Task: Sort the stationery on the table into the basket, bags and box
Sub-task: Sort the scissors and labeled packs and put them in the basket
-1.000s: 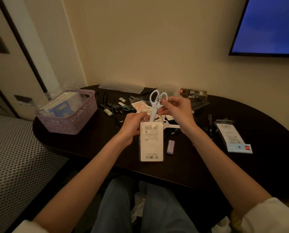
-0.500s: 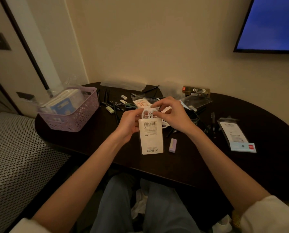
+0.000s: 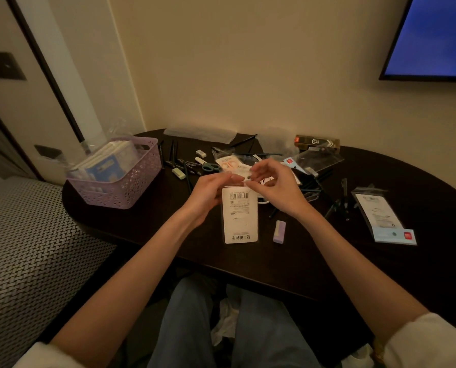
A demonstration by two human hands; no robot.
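Observation:
A white bag with a barcode point(image 3: 239, 215) stands on end at the middle of the dark table point(image 3: 287, 264). My left hand point(image 3: 208, 193) holds its top left edge. My right hand point(image 3: 273, 185) pinches the top right edge, fingers curled at the bag's mouth. The white scissors are inside the bag and hidden. A purple eraser point(image 3: 279, 231) lies just right of the bag. A purple basket point(image 3: 120, 192) with packets in it sits at the table's left end.
Pens, green-handled scissors point(image 3: 210, 167), small erasers and clear bags lie scattered behind my hands. A dark box point(image 3: 317, 142) stands by the wall. A flat packet point(image 3: 383, 216) lies at the right. A wall screen point(image 3: 433, 35) hangs upper right. A patterned seat is left of the table.
My right hand has pushed the white scissors down into the bag until they vanished. Both hands now hold the bag's top edge.

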